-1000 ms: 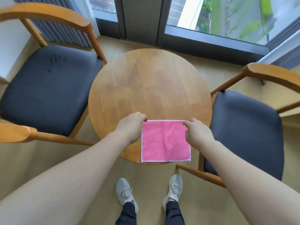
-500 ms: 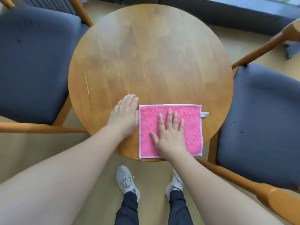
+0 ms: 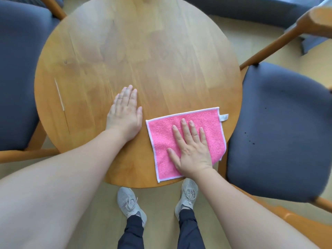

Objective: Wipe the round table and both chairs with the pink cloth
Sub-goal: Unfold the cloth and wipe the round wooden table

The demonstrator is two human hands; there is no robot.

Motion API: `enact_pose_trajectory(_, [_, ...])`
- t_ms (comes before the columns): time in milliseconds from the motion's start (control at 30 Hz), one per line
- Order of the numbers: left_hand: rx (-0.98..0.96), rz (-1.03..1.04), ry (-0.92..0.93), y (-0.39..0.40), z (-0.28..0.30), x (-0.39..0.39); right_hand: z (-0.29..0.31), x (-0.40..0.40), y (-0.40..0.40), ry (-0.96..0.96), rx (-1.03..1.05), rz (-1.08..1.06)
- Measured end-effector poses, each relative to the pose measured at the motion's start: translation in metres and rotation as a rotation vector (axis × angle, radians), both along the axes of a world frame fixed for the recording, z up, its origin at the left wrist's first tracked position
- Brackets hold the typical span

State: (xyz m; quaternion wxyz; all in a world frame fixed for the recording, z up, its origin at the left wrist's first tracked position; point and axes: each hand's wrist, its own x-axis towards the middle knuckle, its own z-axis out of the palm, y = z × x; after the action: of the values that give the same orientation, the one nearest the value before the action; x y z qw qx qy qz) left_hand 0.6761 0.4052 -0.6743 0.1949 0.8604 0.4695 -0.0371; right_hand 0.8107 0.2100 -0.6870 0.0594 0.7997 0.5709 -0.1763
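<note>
Right hand point(image 3: 191, 146) spread flat, fingers straight, pressing the pink cloth point(image 3: 186, 142) onto the round table point(image 3: 136, 56) at its near right edge, likely to drag it as a wiping pad; left hand point(image 3: 125, 114) flat too, holding nothing, resting on bare wood just left of the cloth, probably for bracing; left chair point(image 3: 16, 78) and right chair point(image 3: 280, 133) flanking, apparently unwiped.

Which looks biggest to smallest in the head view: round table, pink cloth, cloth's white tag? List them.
1. round table
2. pink cloth, pressed flat by the right hand
3. white tag

The differences are plain, so nearness does not blur the order.
</note>
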Motion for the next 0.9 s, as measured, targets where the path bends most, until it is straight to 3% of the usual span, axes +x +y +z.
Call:
enact_pose_trajectory(167, [0.094, -0.003, -0.005, 0.010, -0.010, -0.001, -0.003, 0.063, 0.011, -0.059, -0.017, -0.118])
enact_pose_trajectory(300, [0.124, 0.109, -0.040, 0.010, -0.012, -0.001, -0.005, 0.104, 0.031, -0.088, 0.009, -0.211])
enact_pose_trajectory(433, [0.132, 0.062, -0.028, 0.013, -0.010, -0.001, -0.006, 0.129, 0.051, -0.097, 0.041, -0.317])
enact_pose_trajectory(900, [0.105, 0.059, -0.062, 0.010, -0.005, -0.004, -0.006, 0.121, 0.104, -0.136, -0.028, -0.553])
